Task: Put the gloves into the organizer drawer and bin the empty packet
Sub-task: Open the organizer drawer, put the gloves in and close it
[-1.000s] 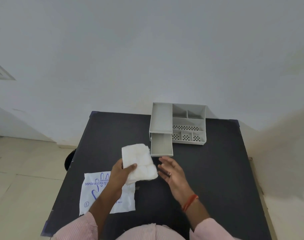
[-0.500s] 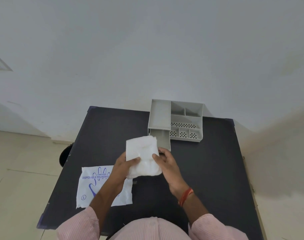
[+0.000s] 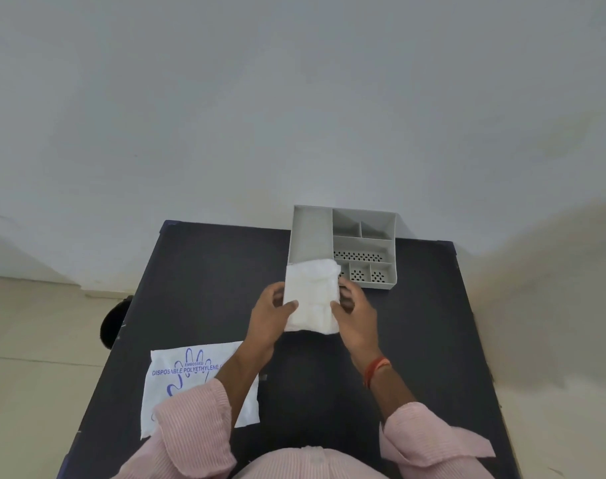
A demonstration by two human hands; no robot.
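Note:
A white stack of folded gloves [image 3: 312, 299] is held between both hands just in front of the grey organizer [image 3: 363, 247], over the spot where its pulled-out drawer lies; the stack hides the drawer. My left hand [image 3: 270, 316] grips the stack's left edge, thumb on top. On the right edge sits my right hand [image 3: 355, 311]. The empty packet [image 3: 187, 378], white with blue print, lies flat at the table's near left, partly under my left forearm.
The black table [image 3: 433, 323] stands against a pale wall. A dark round object [image 3: 113, 321] sits on the floor off the table's left edge. Tiled floor shows on the left and right.
My right hand joined the left on the gloves. Both hands carried the stack away from me toward the organizer, so it now covers the open drawer.

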